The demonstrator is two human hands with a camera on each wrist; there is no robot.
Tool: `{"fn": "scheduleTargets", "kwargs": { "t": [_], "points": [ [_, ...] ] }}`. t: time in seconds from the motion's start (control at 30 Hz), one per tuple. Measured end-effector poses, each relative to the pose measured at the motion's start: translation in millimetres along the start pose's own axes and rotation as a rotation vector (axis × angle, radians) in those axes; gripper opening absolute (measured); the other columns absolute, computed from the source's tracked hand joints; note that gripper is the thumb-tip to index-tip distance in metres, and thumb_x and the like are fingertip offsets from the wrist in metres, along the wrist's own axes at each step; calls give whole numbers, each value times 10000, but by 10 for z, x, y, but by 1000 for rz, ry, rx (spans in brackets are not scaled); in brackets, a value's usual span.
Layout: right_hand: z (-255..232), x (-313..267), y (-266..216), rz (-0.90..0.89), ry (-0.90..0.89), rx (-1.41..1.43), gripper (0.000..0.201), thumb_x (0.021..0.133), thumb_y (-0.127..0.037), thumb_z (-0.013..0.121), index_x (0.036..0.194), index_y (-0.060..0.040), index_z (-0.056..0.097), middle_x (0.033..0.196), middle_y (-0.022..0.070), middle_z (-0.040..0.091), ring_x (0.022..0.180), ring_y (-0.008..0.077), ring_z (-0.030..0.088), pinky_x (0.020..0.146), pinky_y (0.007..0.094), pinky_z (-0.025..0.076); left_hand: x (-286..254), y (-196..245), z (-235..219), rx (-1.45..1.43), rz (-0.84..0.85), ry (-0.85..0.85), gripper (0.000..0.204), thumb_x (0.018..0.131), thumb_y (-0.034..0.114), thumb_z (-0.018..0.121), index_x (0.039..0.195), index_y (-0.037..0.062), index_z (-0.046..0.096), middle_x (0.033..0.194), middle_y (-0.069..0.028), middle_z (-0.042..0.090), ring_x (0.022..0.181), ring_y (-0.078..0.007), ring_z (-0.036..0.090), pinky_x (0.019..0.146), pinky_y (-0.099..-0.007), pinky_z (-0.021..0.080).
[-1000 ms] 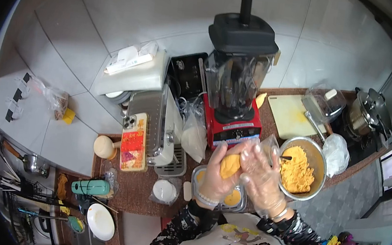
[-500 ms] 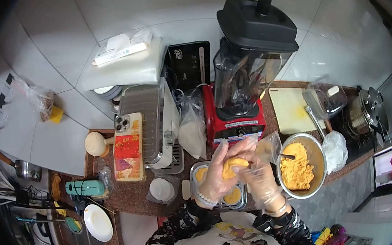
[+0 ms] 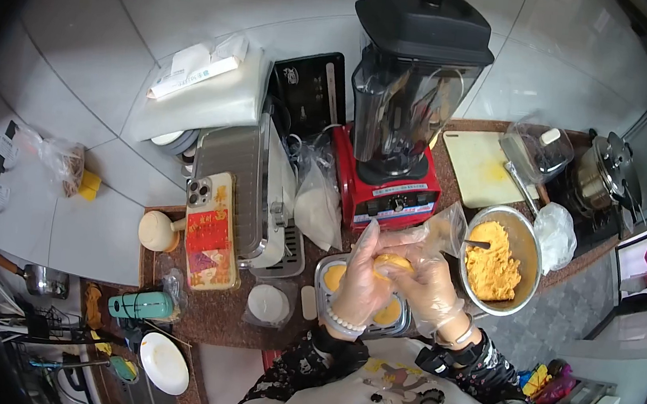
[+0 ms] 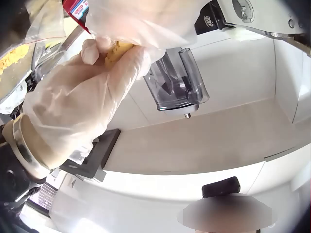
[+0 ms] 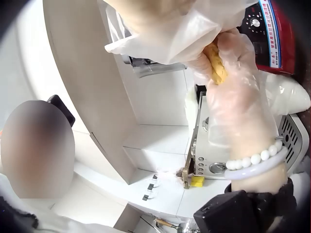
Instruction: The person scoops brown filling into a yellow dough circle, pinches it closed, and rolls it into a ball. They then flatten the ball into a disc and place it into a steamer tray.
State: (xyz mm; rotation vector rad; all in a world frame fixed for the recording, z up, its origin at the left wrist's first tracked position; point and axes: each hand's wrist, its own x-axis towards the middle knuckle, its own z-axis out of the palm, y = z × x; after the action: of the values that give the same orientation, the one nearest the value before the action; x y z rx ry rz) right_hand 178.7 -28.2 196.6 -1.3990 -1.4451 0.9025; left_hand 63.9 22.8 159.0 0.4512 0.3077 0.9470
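Observation:
A piece of yellow dough (image 3: 393,266) sits between both hands, above the front of the counter. My left hand (image 3: 363,287), in a clear plastic glove with a white bead bracelet at the wrist, cups it with thumb and fingers around its side. From the right, my gloved right hand (image 3: 431,286) bends its thumb and fingers onto the dough and pinches its edge. In the left wrist view the dough (image 4: 118,51) shows between the right hand's fingers; in the right wrist view it (image 5: 215,63) lies against the left thumb. Beneath the hands is a metal tray (image 3: 399,326) with round yellow pieces.
A steel bowl (image 3: 535,265) of yellow dough with a dark-handled utensil stands right of the hands. Behind them is a red-based blender (image 3: 390,201). A phone (image 3: 214,234) leans against a countertop appliance on the left. A cutting board (image 3: 472,178) and pot (image 3: 597,183) are at back right.
The right hand has gone from flattened fingers beside the dough to curled fingers pressing on it. The dough has changed from a smooth lump to a folded, cupped shape. The head view has shifted slightly.

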Motion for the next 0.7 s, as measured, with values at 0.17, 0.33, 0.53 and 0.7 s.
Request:
{"fn": "scheduleTargets", "kwargs": {
  "t": [0.17, 0.33, 0.53, 0.7],
  "points": [
    [26, -77, 34, -40, 9, -68, 227, 870, -82, 720, 1091, -27, 716, 1039, 165, 705, 946, 318, 664, 877, 411, 506, -85, -44, 40, 2, -4, 74, 648, 1080, 487, 357, 1136, -70, 683, 1134, -187, 713, 1037, -246, 678, 958, -381, 524],
    [92, -73, 293, -156, 31, -173, 279, 879, -129, 747, 1124, -9, 691, 1000, 99, 699, 869, 202, 654, 781, 311, 516, -72, -238, -65, -45, 33, 171, 662, 1062, 531, 377, 1182, -56, 658, 1154, -179, 700, 1076, -251, 665, 987, -388, 513],
    [-54, -31, 146, 198, -96, 273, 257, 890, -77, 734, 1126, -13, 656, 1000, 52, 666, 906, 128, 619, 820, 295, 520, -118, -16, 69, -190, -82, 79, 759, 1048, 615, 287, 1390, -12, 542, 1298, -157, 631, 1228, -262, 583, 1092, -411, 437],
    [5, -79, 215, 144, -152, 123, 266, 911, -34, 691, 1164, 15, 626, 1068, 74, 674, 963, 137, 633, 861, 294, 520, -89, -159, -121, 78, -50, 35, 718, 1048, 586, 358, 1390, -19, 539, 1297, -151, 625, 1160, -232, 618, 1018, -379, 482]
  ]
}}
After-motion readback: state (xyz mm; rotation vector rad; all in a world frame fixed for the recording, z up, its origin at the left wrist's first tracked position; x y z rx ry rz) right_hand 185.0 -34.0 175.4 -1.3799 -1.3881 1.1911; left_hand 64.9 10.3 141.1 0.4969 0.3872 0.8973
